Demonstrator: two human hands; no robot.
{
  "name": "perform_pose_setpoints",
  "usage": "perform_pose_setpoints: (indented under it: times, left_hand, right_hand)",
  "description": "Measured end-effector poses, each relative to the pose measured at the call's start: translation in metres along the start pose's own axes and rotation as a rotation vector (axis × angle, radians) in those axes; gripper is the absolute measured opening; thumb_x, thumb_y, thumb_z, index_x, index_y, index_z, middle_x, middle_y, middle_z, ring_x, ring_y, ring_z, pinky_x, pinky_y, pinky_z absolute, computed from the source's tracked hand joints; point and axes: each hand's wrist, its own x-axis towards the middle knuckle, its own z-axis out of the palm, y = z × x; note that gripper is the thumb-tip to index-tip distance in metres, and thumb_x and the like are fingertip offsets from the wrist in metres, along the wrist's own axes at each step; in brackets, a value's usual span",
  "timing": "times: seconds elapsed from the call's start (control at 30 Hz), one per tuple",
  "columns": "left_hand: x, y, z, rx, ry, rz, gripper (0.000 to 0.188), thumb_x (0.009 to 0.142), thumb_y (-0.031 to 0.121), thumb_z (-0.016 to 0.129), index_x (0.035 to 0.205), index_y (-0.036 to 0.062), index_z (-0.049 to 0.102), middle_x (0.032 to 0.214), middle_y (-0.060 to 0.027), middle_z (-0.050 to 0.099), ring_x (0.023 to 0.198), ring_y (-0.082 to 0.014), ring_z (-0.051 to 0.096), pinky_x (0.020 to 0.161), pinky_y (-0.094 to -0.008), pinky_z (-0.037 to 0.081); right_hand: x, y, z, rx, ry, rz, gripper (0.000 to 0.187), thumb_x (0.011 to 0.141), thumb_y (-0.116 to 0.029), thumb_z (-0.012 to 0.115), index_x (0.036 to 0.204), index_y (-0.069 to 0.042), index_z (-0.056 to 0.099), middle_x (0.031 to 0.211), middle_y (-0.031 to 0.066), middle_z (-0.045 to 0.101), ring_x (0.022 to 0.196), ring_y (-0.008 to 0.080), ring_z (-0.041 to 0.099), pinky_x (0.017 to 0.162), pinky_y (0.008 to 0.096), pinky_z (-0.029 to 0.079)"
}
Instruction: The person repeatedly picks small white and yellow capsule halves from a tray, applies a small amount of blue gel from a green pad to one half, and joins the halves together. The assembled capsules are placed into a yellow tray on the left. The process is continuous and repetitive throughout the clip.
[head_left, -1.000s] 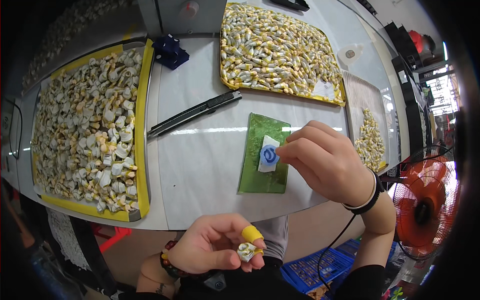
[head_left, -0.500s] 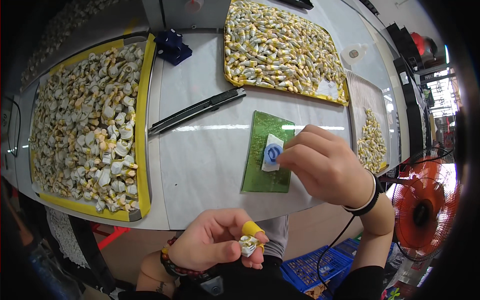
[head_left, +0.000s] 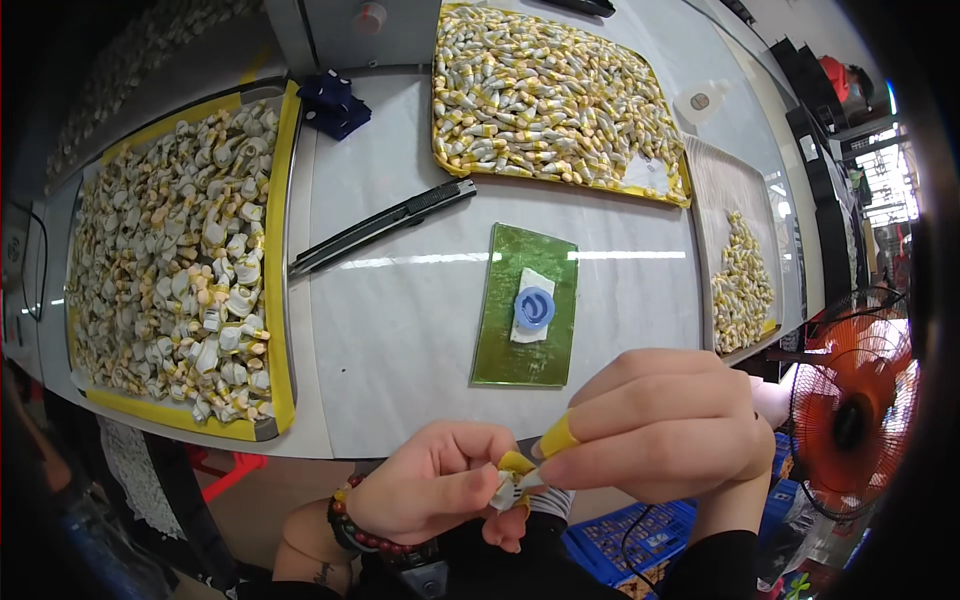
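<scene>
My left hand (head_left: 430,490) is closed with a small white-and-yellow moulded piece (head_left: 508,489) between thumb and fingertips. Yellow wrapping shows on one of its fingers. From the right, my right hand (head_left: 660,425) comes up to the same piece, thumb and forefinger pinched together; yellow wrapping covers its fingertip. A thin pale tip shows at the pinch, too small to name. Beyond the hands, a green glass plate (head_left: 500,350) lies on the table. On it rests a white pad (head_left: 527,333) with a round blue cup (head_left: 535,308) on top.
A yellow-edged tray (head_left: 283,300) of white pieces stands left, another (head_left: 560,178) of slimmer pieces at the back, and a paler tray (head_left: 715,175) with a smaller heap right. A black utility knife (head_left: 385,225), dark cloth (head_left: 335,105), white bottle (head_left: 703,98) and orange fan (head_left: 850,410) surround the workspace.
My right hand has moved from the blue cup on the plate, back toward me, to the piece in my left hand. The cup now shows in full.
</scene>
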Motion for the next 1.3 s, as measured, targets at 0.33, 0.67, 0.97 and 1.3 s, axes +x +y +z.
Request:
perform_pose_setpoints:
  times: [0.33, 0.67, 0.97, 1.3]
  left_hand:
    - [0.003, 0.0, 0.007, 0.059, 0.044, -0.078, 0.025, 0.091, 0.021, 0.055, 0.098, -0.002, 0.051, 0.086, -0.0113, 0.063, 0.076, -0.0155, 0.064, 0.068, -0.0239, 0.05]
    - [0.008, 0.004, 0.017, 0.14, 0.088, -0.066, 0.025, 0.088, 0.02, 0.059, 0.097, -0.0022, 0.052, 0.086, -0.0113, 0.063, 0.077, -0.0156, 0.063, 0.067, -0.0231, 0.05]
    - [0.01, -0.001, 0.014, 0.385, 0.168, 0.238, 0.028, 0.083, 0.008, 0.062, 0.104, -0.0073, 0.052, 0.094, -0.0165, 0.062, 0.089, -0.0231, 0.064, 0.083, -0.0354, 0.051]
    - [0.009, -0.001, 0.008, 0.367, 0.132, 0.211, 0.039, 0.084, 0.021, 0.065, 0.106, -0.0077, 0.051, 0.09, -0.015, 0.062, 0.087, -0.0217, 0.064, 0.082, -0.0371, 0.051]
  right_hand:
    - [-0.002, 0.007, 0.004, 0.029, -0.016, -0.144, 0.016, 0.07, 0.001, 0.067, 0.083, 0.007, 0.06, 0.079, 0.0131, 0.058, 0.062, 0.0219, 0.059, 0.054, 0.0269, 0.05]
    - [-0.008, 0.006, 0.004, 0.03, 0.035, -0.159, 0.02, 0.07, 0.002, 0.067, 0.087, 0.008, 0.061, 0.079, 0.0128, 0.058, 0.065, 0.0234, 0.059, 0.056, 0.0276, 0.05]
    - [-0.026, -0.008, -0.039, -0.444, 0.141, 0.108, 0.017, 0.073, 0.0, 0.063, 0.089, 0.002, 0.064, 0.092, 0.0127, 0.063, 0.081, 0.0238, 0.062, 0.068, 0.0309, 0.05]
    - [-0.109, 0.041, -0.144, -0.9, -0.051, 0.919, 0.017, 0.073, -0.002, 0.063, 0.089, 0.001, 0.065, 0.08, 0.0146, 0.059, 0.076, 0.03, 0.057, 0.068, 0.0349, 0.046]
